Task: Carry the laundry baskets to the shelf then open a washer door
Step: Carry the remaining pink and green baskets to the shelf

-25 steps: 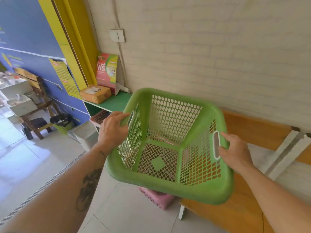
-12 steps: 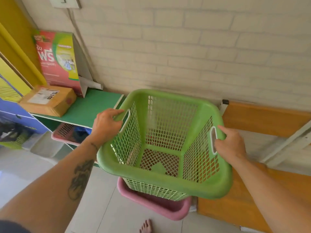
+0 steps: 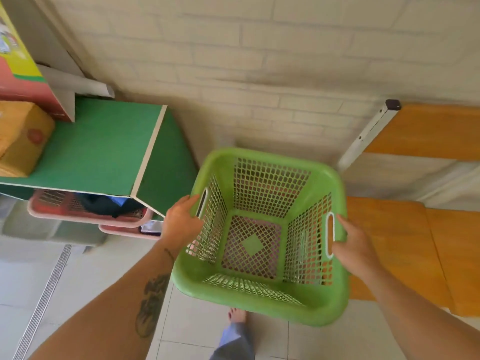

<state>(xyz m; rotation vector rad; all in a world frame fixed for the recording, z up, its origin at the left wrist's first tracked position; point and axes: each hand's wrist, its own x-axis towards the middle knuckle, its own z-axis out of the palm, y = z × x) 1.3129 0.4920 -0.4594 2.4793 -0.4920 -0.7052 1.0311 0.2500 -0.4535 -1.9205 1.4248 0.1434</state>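
Observation:
An empty green mesh laundry basket hangs low over the tiled floor, right of the green shelf. My left hand grips its left handle slot. On the opposite side my right hand grips the right handle. Pink colour shows through the basket's mesh bottom; I cannot tell what it belongs to. Under the shelf top sit two pink baskets holding dark clothes. No washer is in view.
A brown parcel and a red and green box stand on the shelf top. An orange wooden bench with a white metal leg lies at the right. A white brick wall is ahead. A floor drain runs at the left.
The basket has dropped lower and nearer the floor beside the shelf. My view has tilted down, and the pink basket under it is now hidden except through the mesh.

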